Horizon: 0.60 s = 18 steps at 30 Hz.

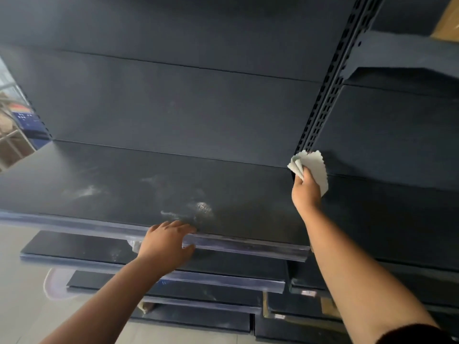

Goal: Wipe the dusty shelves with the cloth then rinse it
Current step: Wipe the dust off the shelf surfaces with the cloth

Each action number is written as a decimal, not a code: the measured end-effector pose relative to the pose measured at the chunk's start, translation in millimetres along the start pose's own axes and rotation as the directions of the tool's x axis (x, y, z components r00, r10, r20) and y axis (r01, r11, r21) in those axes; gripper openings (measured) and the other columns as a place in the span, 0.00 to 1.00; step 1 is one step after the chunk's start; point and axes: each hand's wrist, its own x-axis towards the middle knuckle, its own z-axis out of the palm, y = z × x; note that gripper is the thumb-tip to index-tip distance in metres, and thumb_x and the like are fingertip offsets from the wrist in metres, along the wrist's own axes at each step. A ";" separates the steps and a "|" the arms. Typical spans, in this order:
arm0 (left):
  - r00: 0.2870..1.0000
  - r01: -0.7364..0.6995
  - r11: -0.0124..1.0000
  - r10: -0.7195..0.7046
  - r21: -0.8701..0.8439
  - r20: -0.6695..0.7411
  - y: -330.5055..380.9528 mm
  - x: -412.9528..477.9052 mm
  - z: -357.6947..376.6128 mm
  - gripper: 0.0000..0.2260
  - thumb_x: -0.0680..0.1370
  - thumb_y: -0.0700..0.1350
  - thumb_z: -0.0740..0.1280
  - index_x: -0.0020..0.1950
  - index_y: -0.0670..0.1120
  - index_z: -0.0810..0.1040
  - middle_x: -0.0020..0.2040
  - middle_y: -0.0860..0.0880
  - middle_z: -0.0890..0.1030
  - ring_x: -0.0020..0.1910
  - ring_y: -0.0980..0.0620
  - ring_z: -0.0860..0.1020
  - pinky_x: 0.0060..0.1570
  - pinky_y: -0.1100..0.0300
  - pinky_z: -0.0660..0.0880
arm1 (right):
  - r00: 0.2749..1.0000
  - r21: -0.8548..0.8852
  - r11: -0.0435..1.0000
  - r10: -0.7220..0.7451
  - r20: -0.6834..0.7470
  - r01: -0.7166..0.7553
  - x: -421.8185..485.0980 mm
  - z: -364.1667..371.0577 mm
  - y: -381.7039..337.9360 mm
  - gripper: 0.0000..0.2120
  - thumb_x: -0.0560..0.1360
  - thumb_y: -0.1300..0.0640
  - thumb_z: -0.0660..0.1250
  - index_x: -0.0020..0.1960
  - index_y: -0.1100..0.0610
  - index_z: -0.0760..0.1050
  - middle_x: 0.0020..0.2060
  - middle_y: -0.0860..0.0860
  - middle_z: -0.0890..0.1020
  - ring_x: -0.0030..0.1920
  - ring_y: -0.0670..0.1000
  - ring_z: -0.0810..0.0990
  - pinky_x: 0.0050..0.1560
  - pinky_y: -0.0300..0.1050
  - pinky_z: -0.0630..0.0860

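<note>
Right hand (306,193), fingers (306,176) curled round cloth (314,166) fanning above them, left hand (166,243) flat on shelf (124,170) edge

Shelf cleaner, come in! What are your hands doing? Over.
Right hand grips cloth at back corner of shelf. Left hand rests on front rail. Dust smears mid-shelf, nothing blocking.

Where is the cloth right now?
Head view, right of centre: the right hand grips the pale cloth at the back right corner of the top shelf, at the foot of the slotted upright.
</note>
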 end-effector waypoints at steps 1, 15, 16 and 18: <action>1.000 0.001 0.999 -0.002 -0.034 -0.001 0.3 -0.8 -0.9 0.19 0.74 0.59 0.63 0.65 0.62 0.71 0.67 0.60 0.73 0.65 0.54 0.72 0.65 0.53 0.67 | 0.996 -0.088 0.996 0.017 0.089 -0.010 -6.4 7.5 4.5 0.13 0.80 0.55 0.55 0.63 0.52 0.71 0.50 0.60 0.82 0.49 0.64 0.79 0.47 0.51 0.74; 0.994 -0.029 0.997 0.022 -0.068 -0.110 -95.2 -5.6 -35.8 0.12 0.72 0.50 0.66 0.54 0.61 0.79 0.55 0.57 0.81 0.52 0.52 0.78 0.48 0.57 0.75 | 0.749 0.546 0.591 0.158 0.644 -0.594 -166.5 182.0 -212.6 0.08 0.78 0.55 0.59 0.53 0.54 0.75 0.43 0.52 0.79 0.44 0.56 0.81 0.35 0.40 0.73; 0.995 -0.022 0.998 0.016 -0.055 -0.100 -101.1 -5.2 -36.6 0.11 0.73 0.51 0.65 0.54 0.60 0.79 0.55 0.57 0.81 0.52 0.52 0.78 0.46 0.57 0.74 | 0.757 0.617 0.466 0.211 0.618 -0.634 -161.9 179.0 -214.6 0.06 0.78 0.57 0.59 0.52 0.52 0.74 0.45 0.53 0.80 0.45 0.56 0.81 0.37 0.41 0.76; 0.995 -0.018 0.999 0.014 -0.043 -0.095 -109.8 -3.2 -37.5 0.10 0.74 0.50 0.64 0.53 0.60 0.79 0.54 0.57 0.81 0.52 0.53 0.77 0.46 0.58 0.73 | 0.807 0.708 0.388 0.262 0.530 -0.591 -144.0 161.5 -206.8 0.07 0.79 0.57 0.59 0.52 0.50 0.74 0.49 0.55 0.81 0.48 0.55 0.81 0.47 0.49 0.79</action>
